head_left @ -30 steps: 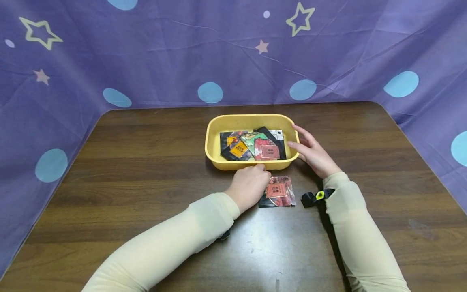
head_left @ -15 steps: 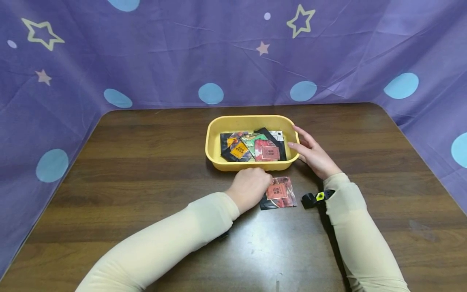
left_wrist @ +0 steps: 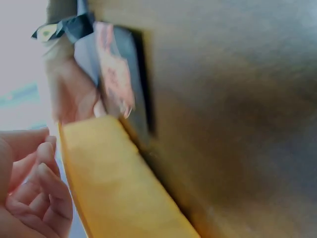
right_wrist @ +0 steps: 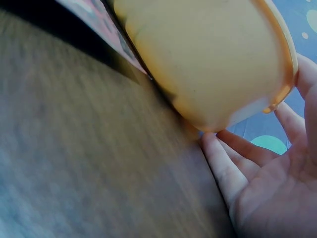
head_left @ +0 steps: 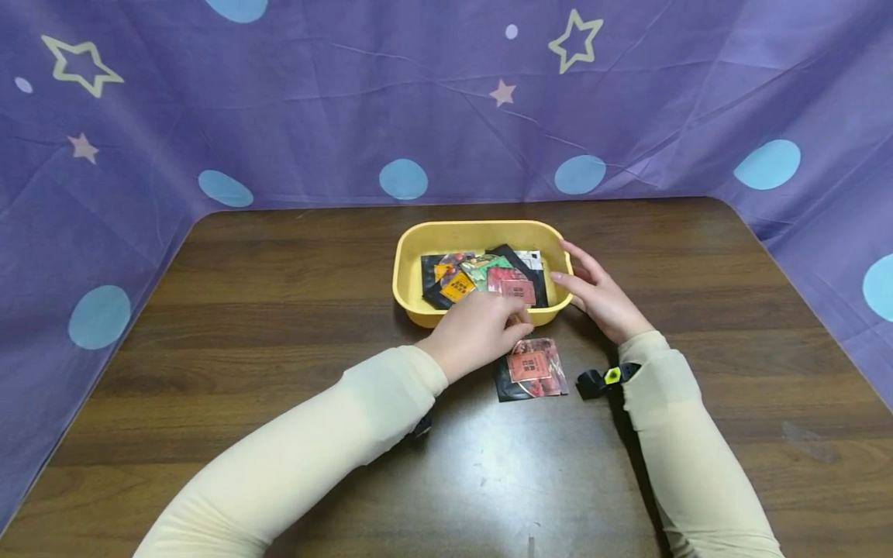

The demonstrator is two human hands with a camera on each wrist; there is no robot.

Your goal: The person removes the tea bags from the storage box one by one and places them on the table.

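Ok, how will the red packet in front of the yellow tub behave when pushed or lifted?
The red packet looks thin, so it's probably light and may bend. Glare on the table hints at smoothness, so it could slide. Its squarish shape makes rolling unlikely.

Purple starry cloth (head_left: 314,101) hangs behind wooden table (head_left: 279,310).

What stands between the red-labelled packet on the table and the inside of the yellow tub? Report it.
Two things: the tub's near wall, which the packet must clear, and the left hand, which overlaps the near rim in the head view. The right hand is at the tub's right end, aside.
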